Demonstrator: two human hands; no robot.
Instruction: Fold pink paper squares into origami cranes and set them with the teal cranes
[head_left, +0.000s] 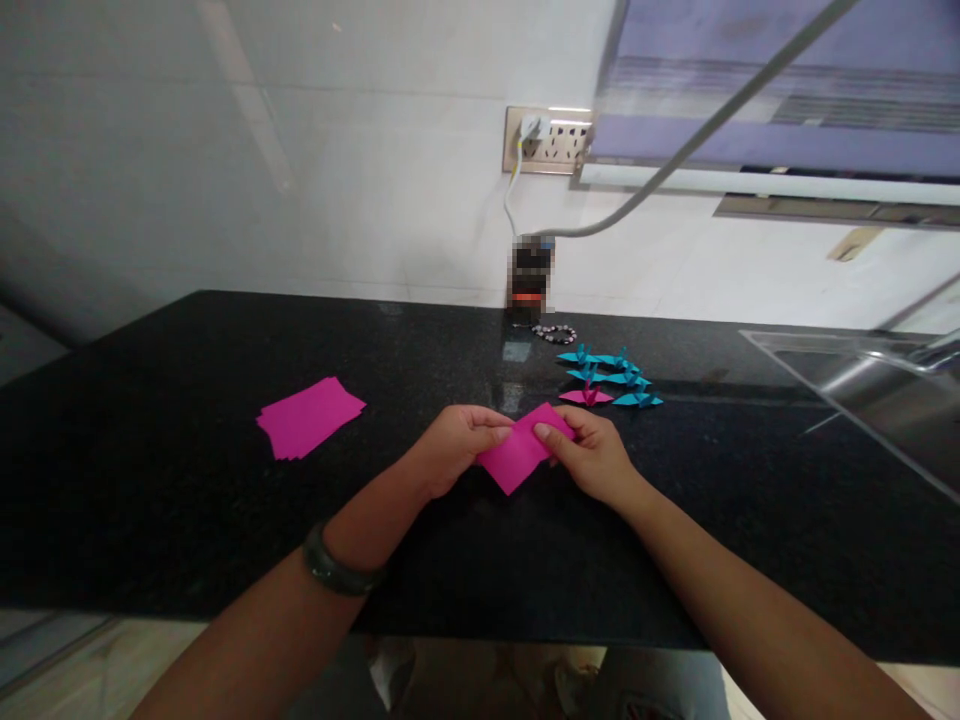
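Note:
A pink sheet of origami paper (517,455) is held between both hands above the dark countertop, tilted with one corner toward me. My left hand (461,440) pinches its left edge, thumb on top. On the right side, my right hand (589,450) grips the paper with the thumb pressed on its face and the fingers behind. Just beyond that hand stand folded paper cranes: several blue ones (637,399) and a pink one (586,397). To the left lies a loose stack of pink paper (311,418), its corners fanned out.
The black countertop (187,520) runs to a white tiled wall. Against the wall stands a blurred-out dark object (531,275) with a beaded strap (555,334). Above it are a wall socket (549,140) and a grey cable (675,165). A metal sink (885,400) is at the right.

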